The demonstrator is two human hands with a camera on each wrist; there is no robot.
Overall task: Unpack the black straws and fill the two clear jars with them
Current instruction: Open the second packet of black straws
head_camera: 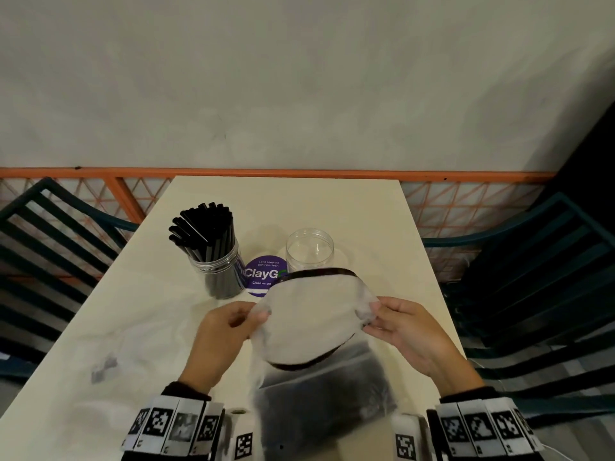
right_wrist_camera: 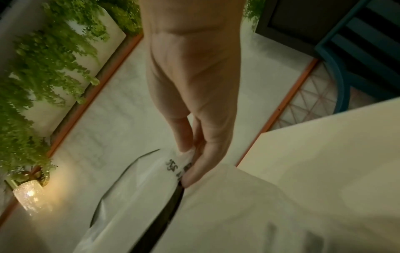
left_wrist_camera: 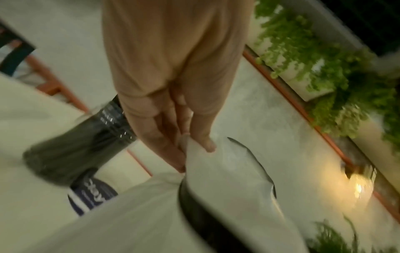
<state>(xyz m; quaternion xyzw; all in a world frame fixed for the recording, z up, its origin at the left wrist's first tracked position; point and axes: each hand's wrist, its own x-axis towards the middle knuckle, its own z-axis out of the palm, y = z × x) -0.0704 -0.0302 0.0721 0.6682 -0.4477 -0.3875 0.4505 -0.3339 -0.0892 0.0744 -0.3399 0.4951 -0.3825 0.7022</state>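
Both hands hold a translucent plastic bag (head_camera: 312, 321) with a dark-edged mouth above the table's near edge. My left hand (head_camera: 229, 331) pinches the mouth's left side, thumb on top (left_wrist_camera: 205, 142). My right hand (head_camera: 399, 324) pinches the right side (right_wrist_camera: 194, 164). The mouth is pulled wide open. Dark straws (head_camera: 319, 387) show dimly through the bag's lower part. One clear jar (head_camera: 218, 271), packed with upright black straws (head_camera: 203, 231), stands at left centre. An empty clear jar (head_camera: 309, 249) stands to its right, just beyond the bag.
The cream table (head_camera: 366, 211) carries a round purple sticker (head_camera: 263, 276) between the jars. A crumpled clear plastic wrapper (head_camera: 109, 357) lies at left. Dark teal slatted chairs (head_camera: 539, 277) flank both sides. An orange lattice rail (head_camera: 299, 173) and a grey wall stand behind.
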